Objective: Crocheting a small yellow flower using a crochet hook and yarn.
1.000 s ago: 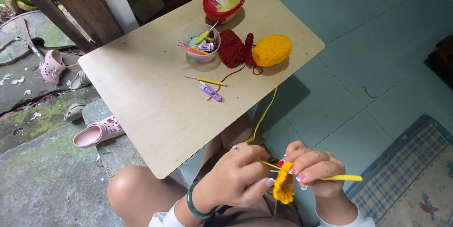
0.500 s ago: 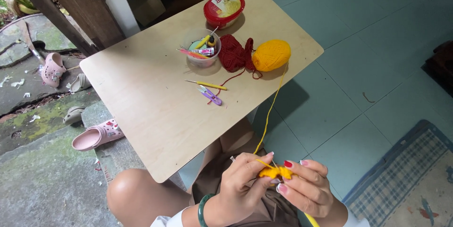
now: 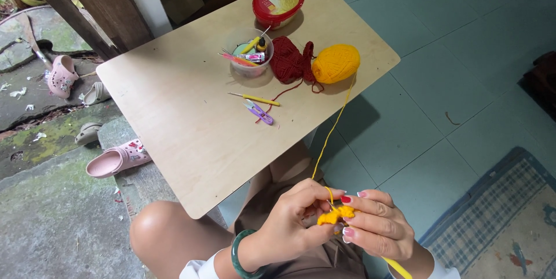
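At the bottom centre of the frame, the left hand [image 3: 292, 221] and right hand [image 3: 376, 227] pinch a small yellow crocheted piece [image 3: 335, 215] between their fingertips — its strand [image 3: 331, 131] runs up to a round ball of yellow yarn [image 3: 336, 63] on the pale wooden bench [image 3: 174, 111], beside dark red yarn [image 3: 289, 60].

Small yellow crochet piece [image 3: 335, 216], crumpled, above lap.
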